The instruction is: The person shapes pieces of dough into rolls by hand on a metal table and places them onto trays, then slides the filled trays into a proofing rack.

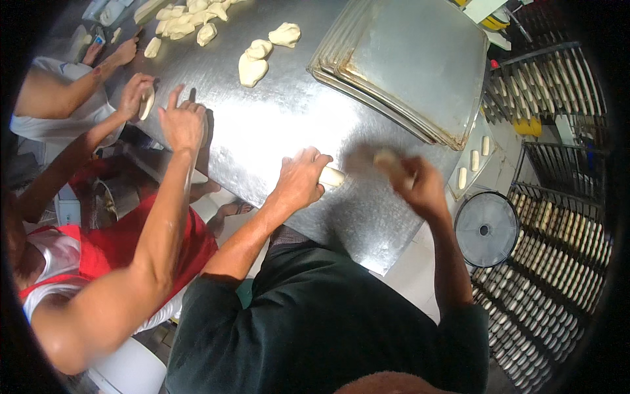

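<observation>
My left hand [300, 178] rests on the steel table [243, 125], its fingers curled round a short pale dough roll [333, 176] whose right end sticks out. To its right, my right hand [423, 189] is raised near the table's edge and smeared by motion. It grips another pale dough roll [388, 161], also blurred, which points up and to the left. Further back on the table lie loose dough lumps [252, 69], out of reach of both hands.
Baking trays [420, 59] are stacked at the back right. A larger dough pile [190, 20] lies far left. Two co-workers stand at left; the nearer one's hand [184, 125] is over the table. At right are a round grey disc [487, 230] and racks of dough rolls [558, 243].
</observation>
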The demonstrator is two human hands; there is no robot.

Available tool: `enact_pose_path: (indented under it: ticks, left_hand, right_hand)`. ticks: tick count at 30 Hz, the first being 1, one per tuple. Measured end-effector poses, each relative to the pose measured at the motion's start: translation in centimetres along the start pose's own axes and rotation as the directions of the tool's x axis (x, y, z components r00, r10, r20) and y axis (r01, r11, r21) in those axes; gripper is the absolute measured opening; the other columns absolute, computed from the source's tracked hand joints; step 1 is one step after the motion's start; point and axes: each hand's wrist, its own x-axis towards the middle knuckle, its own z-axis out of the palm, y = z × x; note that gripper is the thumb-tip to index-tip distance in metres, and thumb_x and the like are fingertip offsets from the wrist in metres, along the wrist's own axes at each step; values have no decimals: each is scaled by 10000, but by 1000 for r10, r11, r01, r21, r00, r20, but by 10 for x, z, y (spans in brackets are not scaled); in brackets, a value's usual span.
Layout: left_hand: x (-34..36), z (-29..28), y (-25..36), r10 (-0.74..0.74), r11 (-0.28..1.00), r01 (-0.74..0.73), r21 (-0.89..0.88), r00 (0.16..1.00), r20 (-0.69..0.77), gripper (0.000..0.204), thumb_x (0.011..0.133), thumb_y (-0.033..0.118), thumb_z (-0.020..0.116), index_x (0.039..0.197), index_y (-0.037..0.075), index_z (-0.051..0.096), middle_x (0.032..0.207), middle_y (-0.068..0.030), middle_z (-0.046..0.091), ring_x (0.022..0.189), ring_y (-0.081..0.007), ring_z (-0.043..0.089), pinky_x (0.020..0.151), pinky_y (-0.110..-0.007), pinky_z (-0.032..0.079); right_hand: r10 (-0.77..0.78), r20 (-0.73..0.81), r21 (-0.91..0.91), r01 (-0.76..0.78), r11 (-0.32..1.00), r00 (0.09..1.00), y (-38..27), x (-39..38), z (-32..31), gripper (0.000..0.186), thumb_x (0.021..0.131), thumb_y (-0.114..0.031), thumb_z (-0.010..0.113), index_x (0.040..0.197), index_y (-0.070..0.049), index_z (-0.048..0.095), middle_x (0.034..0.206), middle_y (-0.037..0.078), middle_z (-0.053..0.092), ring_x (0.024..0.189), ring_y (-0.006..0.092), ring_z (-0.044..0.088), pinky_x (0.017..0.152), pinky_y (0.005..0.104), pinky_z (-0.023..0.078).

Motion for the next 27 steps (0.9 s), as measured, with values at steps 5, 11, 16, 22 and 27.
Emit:
enact_pose_path:
  ticks: [5, 11, 16, 22, 27]
  left_hand:
    - [1, -1, -17, 55, 996, -58, -62, 998, -41, 511, 722, 65, 772, 1225, 118, 699, 1029, -136, 597, 1050, -346, 581, 908, -466, 502]
    - [8, -41, -9, 75, 952, -65, -300, 997, 24, 386, 732, 39, 750, 1115, 77, 717, 1073, -131, 644, 1080, -356, 635, 932, -446, 531]
    - [50, -88, 30, 176, 871, -217, -441, 975, -132, 393, 703, 27, 749, 1094, 33, 713, 1075, -161, 643, 1022, -393, 635, 908, -436, 539]
    - [110, -109, 56, 304, 850, -460, -257, 826, -474, 693, 739, 60, 857, 1376, 50, 584, 1279, -187, 621, 1165, -363, 644, 1022, -416, 542]
    - [134, -118, -11, -208, 906, -21, -423, 849, -486, 633, 844, 227, 832, 1394, 24, 591, 1422, -211, 584, 1306, -363, 575, 1092, -453, 468]
  right_hand:
    - [-322, -565, -177, 269, 947, 759, -65, 142, -12, 462, 849, -283, 776, 1225, -20, 722, 1038, 219, 699, 981, 391, 688, 885, 453, 538]
    - [-288, -417, -339, 147, 929, 862, -59, 170, -14, 637, 815, -393, 851, 1331, -57, 685, 1220, 271, 689, 1130, 415, 679, 991, 468, 532]
    - [-560, -116, 188, 572, 799, 820, -71, 53, -2, 696, 770, -126, 895, 1402, -37, 620, 1260, 192, 694, 1238, 293, 648, 1046, 395, 510]
    - [-136, -445, 320, 299, 899, 885, -34, 59, -28, 470, 817, -131, 888, 1242, -29, 716, 1187, 109, 730, 1071, 174, 691, 945, 328, 546]
    - [-260, -623, -289, 92, 953, 737, 15, 126, -70, 431, 828, -252, 862, 1170, -16, 748, 1118, 183, 746, 979, 316, 716, 906, 427, 547]
